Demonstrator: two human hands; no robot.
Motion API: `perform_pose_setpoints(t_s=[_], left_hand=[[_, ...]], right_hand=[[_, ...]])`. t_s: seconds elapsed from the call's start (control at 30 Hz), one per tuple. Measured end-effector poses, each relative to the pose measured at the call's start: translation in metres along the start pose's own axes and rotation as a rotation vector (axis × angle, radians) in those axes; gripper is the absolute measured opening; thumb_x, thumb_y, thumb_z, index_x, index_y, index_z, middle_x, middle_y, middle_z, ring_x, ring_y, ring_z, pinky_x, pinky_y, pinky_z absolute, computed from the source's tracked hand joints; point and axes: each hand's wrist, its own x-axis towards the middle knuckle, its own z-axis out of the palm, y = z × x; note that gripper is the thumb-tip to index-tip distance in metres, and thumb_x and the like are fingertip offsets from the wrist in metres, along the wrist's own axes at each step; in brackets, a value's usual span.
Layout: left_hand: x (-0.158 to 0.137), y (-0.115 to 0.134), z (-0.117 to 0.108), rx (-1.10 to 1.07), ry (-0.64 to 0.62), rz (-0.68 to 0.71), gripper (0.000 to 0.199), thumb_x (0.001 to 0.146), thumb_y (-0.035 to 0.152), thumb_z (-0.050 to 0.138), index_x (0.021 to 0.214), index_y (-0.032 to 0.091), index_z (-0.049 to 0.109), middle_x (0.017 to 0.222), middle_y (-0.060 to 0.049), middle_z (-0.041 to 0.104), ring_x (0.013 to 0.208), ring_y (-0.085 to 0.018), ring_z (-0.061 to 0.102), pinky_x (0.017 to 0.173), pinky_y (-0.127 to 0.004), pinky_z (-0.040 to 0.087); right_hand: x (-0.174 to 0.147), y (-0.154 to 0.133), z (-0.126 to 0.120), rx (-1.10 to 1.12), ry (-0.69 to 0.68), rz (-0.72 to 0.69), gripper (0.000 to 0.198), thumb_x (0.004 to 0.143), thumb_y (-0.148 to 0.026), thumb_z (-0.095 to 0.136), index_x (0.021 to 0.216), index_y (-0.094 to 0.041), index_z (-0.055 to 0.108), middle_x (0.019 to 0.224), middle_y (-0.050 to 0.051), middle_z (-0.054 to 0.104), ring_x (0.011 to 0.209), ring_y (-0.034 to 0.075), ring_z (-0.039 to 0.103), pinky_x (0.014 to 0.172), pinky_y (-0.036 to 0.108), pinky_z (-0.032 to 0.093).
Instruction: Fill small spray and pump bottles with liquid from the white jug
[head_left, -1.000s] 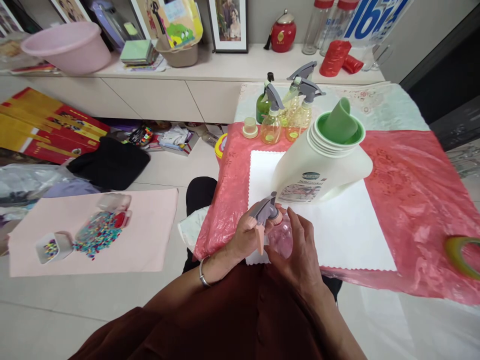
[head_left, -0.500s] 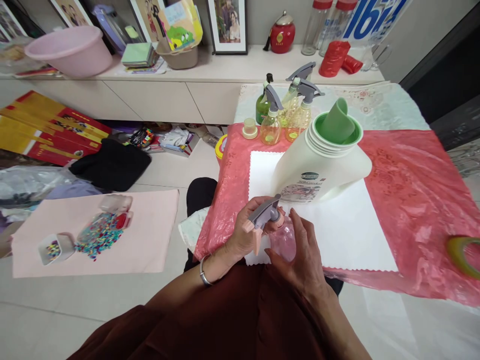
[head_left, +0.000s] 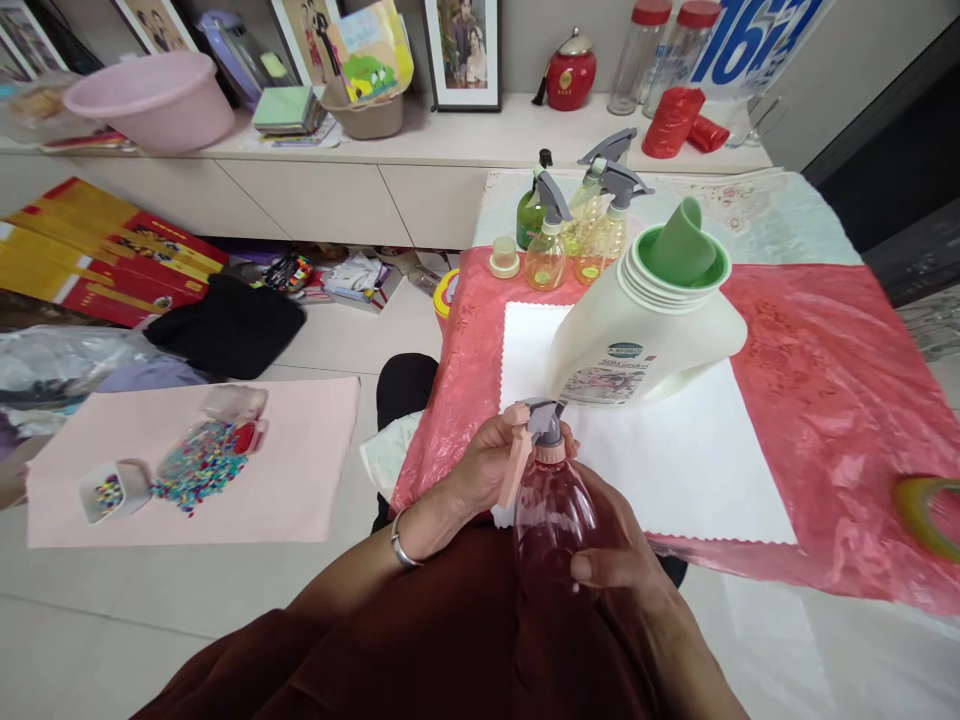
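A clear pink spray bottle (head_left: 553,515) is tilted close to my body, its spray head uppermost. My left hand (head_left: 484,460) grips the grey and pink spray head (head_left: 546,422) from the left, fingers partly behind it. Around the lower bottle wraps my right hand (head_left: 619,555), with the thumb across its front. Just beyond my hands a large white jug (head_left: 630,345) stands on a white scallop-edged sheet (head_left: 705,455). A green cup-like piece (head_left: 684,248) sits in the jug's wide mouth.
Several yellowish spray bottles (head_left: 546,258), a green pump bottle (head_left: 529,215) and a small pale cap (head_left: 504,258) stand at the table's back left. Yellow tape (head_left: 919,510) lies at the right on red plastic (head_left: 825,400). Colourful beads (head_left: 201,465) lie on a pink board (head_left: 300,450).
The spray bottle has swung from pointing away to standing more upright, its base now toward my body. My right hand has moved lower, around the bottle's body.
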Motion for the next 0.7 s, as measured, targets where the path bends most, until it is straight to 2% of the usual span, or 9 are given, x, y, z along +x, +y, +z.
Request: perform_pose_setpoints(t_s=[0.1, 0.17, 0.23, 0.33, 0.4, 0.47, 0.57, 0.63, 0.7], left_hand=[[-0.002, 0.002, -0.003, -0.008, -0.146, -0.076, 0.039, 0.068, 0.047, 0.091, 0.082, 0.016, 0.074, 0.091, -0.01, 0.072, 0.091, -0.028, 0.071, 0.093, -0.05, 0.056], [-0.002, 0.003, -0.006, 0.007, -0.126, -0.106, 0.034, 0.071, 0.044, 0.09, 0.085, 0.017, 0.075, 0.09, -0.009, 0.072, 0.084, -0.024, 0.07, 0.089, -0.046, 0.057], [-0.002, 0.005, -0.007, 0.026, -0.087, -0.12, 0.034, 0.069, 0.042, 0.092, 0.089, 0.018, 0.077, 0.087, -0.007, 0.072, 0.081, -0.022, 0.069, 0.086, -0.043, 0.057], [0.002, 0.008, -0.005, 0.009, -0.025, -0.057, 0.036, 0.065, 0.042, 0.094, 0.087, 0.018, 0.078, 0.084, -0.006, 0.071, 0.081, -0.02, 0.067, 0.084, -0.039, 0.055], [0.004, 0.01, -0.002, -0.035, 0.012, 0.02, 0.036, 0.063, 0.042, 0.095, 0.082, 0.017, 0.078, 0.082, -0.004, 0.071, 0.081, -0.019, 0.066, 0.086, -0.038, 0.054], [0.006, 0.012, 0.001, -0.094, 0.054, 0.095, 0.033, 0.061, 0.04, 0.097, 0.076, 0.018, 0.076, 0.081, -0.002, 0.07, 0.081, -0.017, 0.065, 0.089, -0.036, 0.052], [0.008, 0.014, 0.004, -0.162, 0.134, 0.166, 0.03, 0.061, 0.035, 0.097, 0.068, 0.019, 0.073, 0.085, -0.001, 0.071, 0.084, -0.015, 0.063, 0.097, -0.036, 0.049], [0.008, 0.015, 0.005, -0.174, 0.162, 0.184, 0.031, 0.062, 0.034, 0.097, 0.064, 0.018, 0.071, 0.091, -0.002, 0.072, 0.088, -0.015, 0.063, 0.099, -0.036, 0.048], [0.008, 0.016, 0.005, -0.159, 0.15, 0.177, 0.032, 0.061, 0.036, 0.097, 0.07, 0.017, 0.074, 0.098, -0.003, 0.072, 0.09, -0.015, 0.062, 0.099, -0.037, 0.048]], right_hand=[[0.0, 0.003, -0.001, 0.15, -0.073, 0.06, 0.091, 0.068, -0.054, 0.083, 0.142, -0.009, 0.053, 0.098, 0.01, 0.057, 0.079, 0.019, 0.058, 0.066, 0.025, 0.052], [-0.002, 0.006, -0.002, 0.248, -0.115, 0.085, 0.088, 0.069, -0.054, 0.08, 0.139, -0.009, 0.052, 0.09, 0.007, 0.055, 0.068, 0.015, 0.054, 0.06, 0.021, 0.048], [-0.002, 0.008, -0.004, 0.285, -0.121, 0.101, 0.087, 0.073, -0.057, 0.075, 0.141, -0.01, 0.048, 0.093, 0.008, 0.057, 0.065, 0.014, 0.054, 0.062, 0.023, 0.05], [0.0, 0.009, -0.01, 0.259, -0.093, 0.097, 0.092, 0.082, -0.066, 0.069, 0.15, -0.012, 0.038, 0.115, 0.017, 0.057, 0.083, 0.022, 0.062, 0.075, 0.034, 0.057], [0.002, 0.01, -0.015, 0.228, -0.059, 0.043, 0.091, 0.088, -0.07, 0.068, 0.153, -0.016, 0.034, 0.14, 0.022, 0.043, 0.104, 0.028, 0.062, 0.082, 0.041, 0.059], [0.002, 0.012, -0.017, 0.17, 0.032, -0.043, 0.086, 0.093, -0.071, 0.066, 0.155, -0.021, 0.033, 0.153, 0.02, 0.027, 0.119, 0.031, 0.056, 0.085, 0.044, 0.06], [-0.004, 0.016, -0.013, -0.025, 0.213, -0.194, 0.083, 0.097, -0.067, 0.066, 0.161, -0.029, 0.028, 0.158, 0.015, 0.019, 0.133, 0.034, 0.046, 0.092, 0.048, 0.059], [-0.009, 0.019, -0.007, -0.171, 0.317, -0.29, 0.086, 0.096, -0.062, 0.072, 0.163, -0.032, 0.027, 0.157, 0.014, 0.021, 0.136, 0.034, 0.043, 0.095, 0.048, 0.059], [-0.013, 0.02, -0.003, -0.226, 0.396, -0.338, 0.085, 0.095, -0.055, 0.075, 0.162, -0.031, 0.03, 0.154, 0.014, 0.028, 0.134, 0.034, 0.045, 0.096, 0.047, 0.058]])
